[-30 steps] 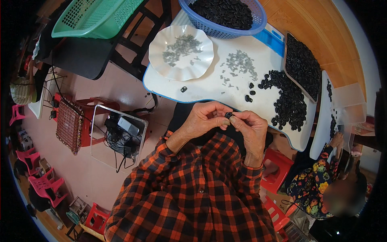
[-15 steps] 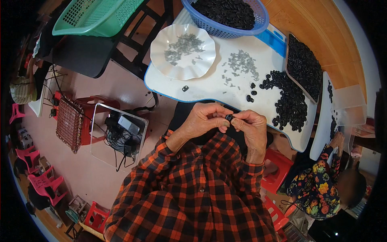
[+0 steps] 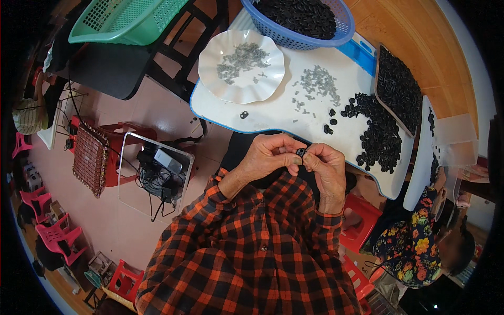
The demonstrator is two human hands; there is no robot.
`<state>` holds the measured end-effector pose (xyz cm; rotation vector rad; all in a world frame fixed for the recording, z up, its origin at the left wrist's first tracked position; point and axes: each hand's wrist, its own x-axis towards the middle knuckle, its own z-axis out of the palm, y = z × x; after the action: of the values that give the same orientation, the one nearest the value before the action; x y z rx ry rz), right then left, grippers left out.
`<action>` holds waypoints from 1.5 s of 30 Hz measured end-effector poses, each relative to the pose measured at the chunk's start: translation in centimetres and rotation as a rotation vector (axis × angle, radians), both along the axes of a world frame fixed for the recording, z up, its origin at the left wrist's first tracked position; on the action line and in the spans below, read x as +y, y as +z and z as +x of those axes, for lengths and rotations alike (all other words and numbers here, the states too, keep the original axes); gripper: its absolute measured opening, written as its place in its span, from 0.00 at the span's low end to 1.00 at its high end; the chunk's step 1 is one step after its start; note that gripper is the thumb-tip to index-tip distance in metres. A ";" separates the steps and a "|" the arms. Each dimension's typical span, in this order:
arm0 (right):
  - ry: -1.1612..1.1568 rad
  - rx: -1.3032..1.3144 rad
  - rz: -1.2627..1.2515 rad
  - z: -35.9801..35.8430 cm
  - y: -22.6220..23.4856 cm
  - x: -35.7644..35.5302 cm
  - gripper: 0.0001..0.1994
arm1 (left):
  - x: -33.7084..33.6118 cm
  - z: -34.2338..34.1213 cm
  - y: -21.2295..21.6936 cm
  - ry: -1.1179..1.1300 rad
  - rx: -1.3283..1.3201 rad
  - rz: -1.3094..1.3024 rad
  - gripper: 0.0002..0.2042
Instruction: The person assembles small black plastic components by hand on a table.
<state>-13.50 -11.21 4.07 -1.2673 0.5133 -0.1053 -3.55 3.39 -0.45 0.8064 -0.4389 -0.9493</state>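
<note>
- Small black part [image 3: 300, 153] sits pinched between the fingertips of both hands, in the gap where they meet, just off the near edge of the table [image 3: 273, 113].
- Far out to the left of my left hand I see a red stool [image 3: 113, 152] with a woven pad, and beside it a clear box [image 3: 155, 176] of cables on the floor.
- My left hand [image 3: 270, 156] is curled, thumb and forefinger pressed together on the left side of the black part.
- Up and away from the left hand, a single black piece [image 3: 244, 114] lies alone on the table, and beyond it stands a white scalloped plate [image 3: 210, 65] with small grey metal bits in it.
- Further up still, a blue basket [image 3: 294, 37] of black parts rests at the table's far edge, with a green basket [image 3: 126, 23] well off to its left.
- My right hand [image 3: 326, 170] is also curled, its fingertips closed on the right side of the same black part, touching the left hand's fingers.
- Above the right hand, a loose scatter of grey metal bits [image 3: 315, 86] lies on the table.
- Up and to the right of the right hand spreads a pile of black parts [image 3: 378, 136], and past it a dark tray [image 3: 399, 89] filled with more of them.
</note>
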 end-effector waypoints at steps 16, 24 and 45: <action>0.011 -0.011 0.075 0.0 -0.1 0.0 0.06 | 0.5 0.3 0.6 -0.041 0.006 0.021 0.12; 0.015 -0.033 0.127 0.0 -0.6 0.0 0.07 | 0.6 0.3 1.1 -0.040 -0.003 0.016 0.10; 0.093 -0.132 0.136 -0.8 0.2 0.3 0.06 | 1.4 -0.2 2.7 -0.057 -0.181 -0.004 0.10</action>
<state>-14.28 -10.95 4.29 -1.1405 0.3420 -0.0742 -3.71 4.78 2.25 0.8834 -0.6237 -0.9312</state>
